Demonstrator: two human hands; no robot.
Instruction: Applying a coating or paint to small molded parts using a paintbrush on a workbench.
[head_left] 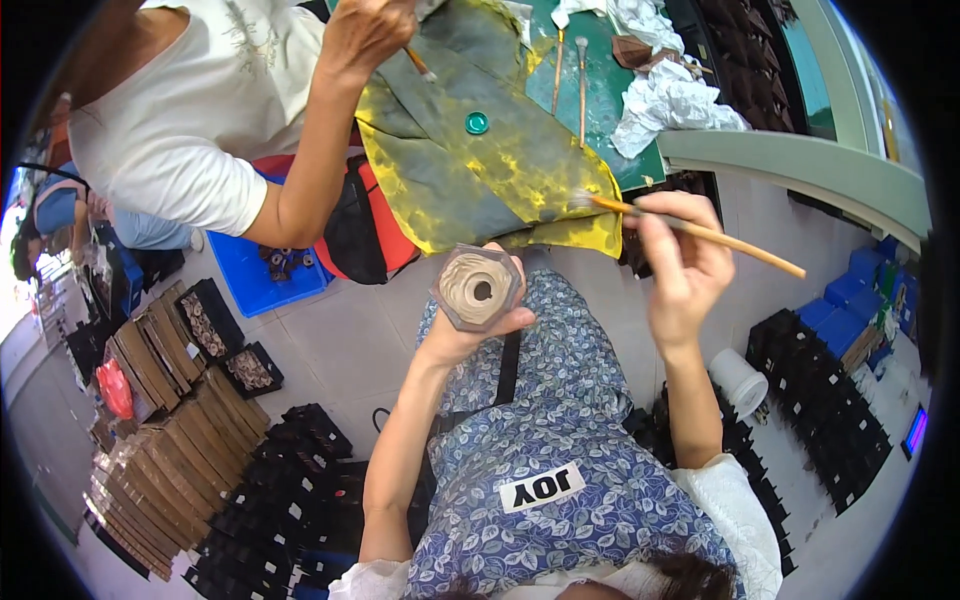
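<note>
In my left hand [462,335] rests a hexagonal piece [476,288], dark around its rim, with a pale ringed inside and a dark hole in the middle. My fingers wrap around it from below, and it is held over my lap. My right hand [685,245] pinches a paintbrush [740,248] with a long wooden handle. Its bristle end points left, above the edge of a stained yellow and dark grey cloth [560,180]. The brush and the hexagonal piece are apart. On the cloth sits a small round green lid or dish [477,123].
A co-worker's hand [372,35] holds another brush [420,65] across the table at the upper left. Two brushes [582,95] and crumpled white paper [665,105] lie on the green tabletop [535,60]. A blue tray [250,275] with small brown pieces stands left; stacked black crates [820,400] stand right.
</note>
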